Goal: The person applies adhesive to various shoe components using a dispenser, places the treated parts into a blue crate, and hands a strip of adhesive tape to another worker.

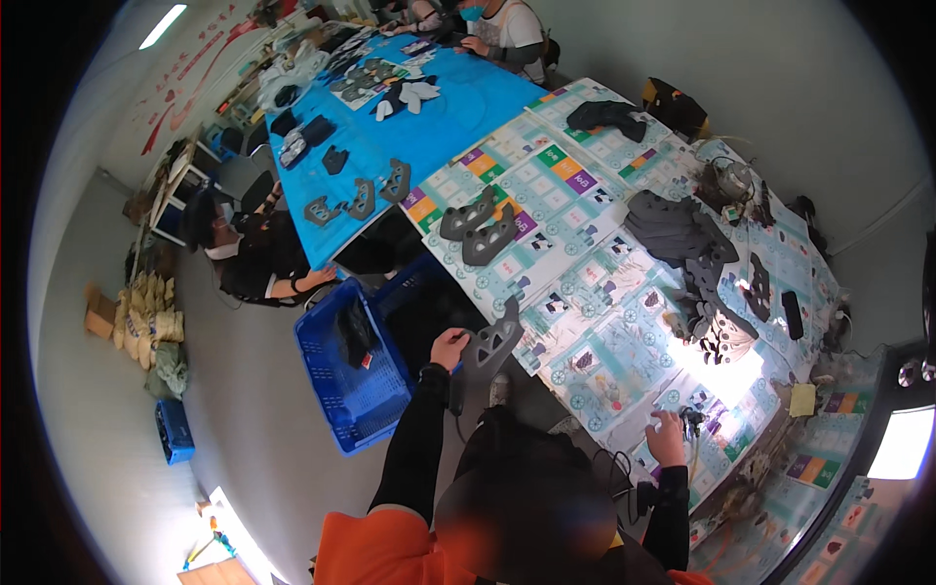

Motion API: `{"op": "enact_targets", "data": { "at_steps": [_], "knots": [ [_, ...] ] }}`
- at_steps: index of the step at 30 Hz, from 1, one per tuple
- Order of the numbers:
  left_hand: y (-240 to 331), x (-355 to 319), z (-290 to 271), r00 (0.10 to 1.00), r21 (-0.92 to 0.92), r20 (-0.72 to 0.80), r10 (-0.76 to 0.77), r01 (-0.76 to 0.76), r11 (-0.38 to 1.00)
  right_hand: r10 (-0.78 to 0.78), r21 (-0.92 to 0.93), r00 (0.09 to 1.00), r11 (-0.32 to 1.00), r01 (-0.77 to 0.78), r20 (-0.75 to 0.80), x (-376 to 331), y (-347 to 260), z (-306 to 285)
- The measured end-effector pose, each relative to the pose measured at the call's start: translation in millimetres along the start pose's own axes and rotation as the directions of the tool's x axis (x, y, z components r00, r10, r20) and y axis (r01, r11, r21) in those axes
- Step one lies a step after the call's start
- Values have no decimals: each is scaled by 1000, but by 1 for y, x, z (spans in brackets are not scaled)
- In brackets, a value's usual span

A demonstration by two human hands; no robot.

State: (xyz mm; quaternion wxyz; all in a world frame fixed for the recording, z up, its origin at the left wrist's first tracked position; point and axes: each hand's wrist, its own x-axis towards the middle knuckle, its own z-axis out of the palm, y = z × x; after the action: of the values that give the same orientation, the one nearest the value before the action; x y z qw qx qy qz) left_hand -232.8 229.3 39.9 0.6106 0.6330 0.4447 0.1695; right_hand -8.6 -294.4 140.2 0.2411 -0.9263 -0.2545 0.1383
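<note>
My left hand (448, 348) is closed on one end of a dark grey curved foam-like piece with triangular cut-outs (496, 341), held at the near edge of the table beside the blue crate. My right hand (667, 439) is over the near right part of the table, its fingers loosely apart. Right beside its fingertips is a small dark tool with a thin hose or cord (691, 419); whether they touch it is hard to see. Two similar cut-out pieces (480, 228) lie on the patterned table cover ahead.
A blue plastic crate (353, 390) stands left of the patterned table (604, 361). Dark grey pieces (673, 229) are heaped at the right. More cut-out pieces (363, 199) lie on the blue table cover (458, 107). Co-workers sit at the left (258, 253) and far end (512, 34).
</note>
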Motion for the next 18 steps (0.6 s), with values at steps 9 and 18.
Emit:
{"op": "enact_targets", "data": {
  "at_steps": [9,18],
  "knots": [
    [47,172,80,992,175,89,90,-104,979,348,3,929,937,-350,-127,-98,9,-20],
    [44,187,-13,967,289,-168,193,-139,947,442,-109,861,897,-428,252,-74,-95,-19]
  ]
}}
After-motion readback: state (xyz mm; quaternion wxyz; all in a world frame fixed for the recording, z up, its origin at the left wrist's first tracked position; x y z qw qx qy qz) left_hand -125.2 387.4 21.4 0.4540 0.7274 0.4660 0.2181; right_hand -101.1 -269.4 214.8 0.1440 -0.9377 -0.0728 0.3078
